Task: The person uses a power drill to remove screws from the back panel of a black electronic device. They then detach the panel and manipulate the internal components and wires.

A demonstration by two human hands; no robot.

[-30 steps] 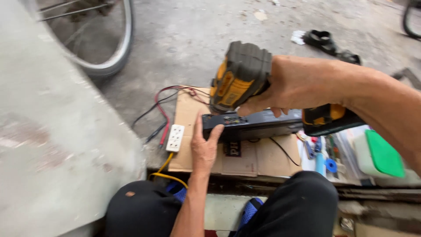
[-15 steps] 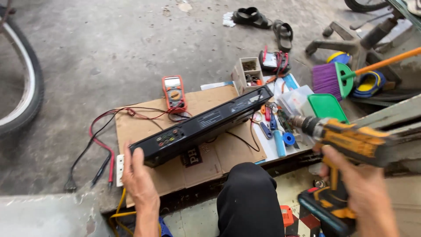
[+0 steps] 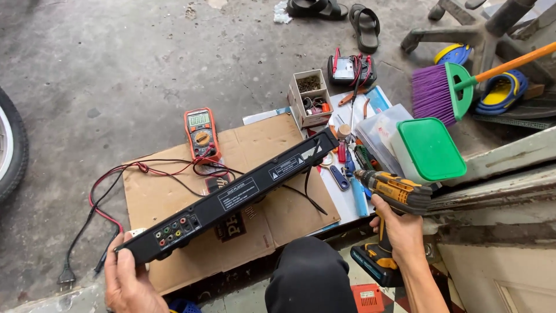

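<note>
Black player box (image 3: 231, 200) lies tipped on edge over the cardboard sheet (image 3: 174, 197) on the floor, long axis running diag from near-left up to far-right, jack panel facing up w/ the coloured sockets at the near-left end. Left hand (image 3: 124, 281) has its grip clamped on that near-left end, so it's the closer hand by far. Right hand (image 3: 399, 226) sits well apart on the right, grip wrapped tight round the yellow cordless drill (image 3: 388, 197), bit aimed left toward the box's far-right end, not touching it.
</note>
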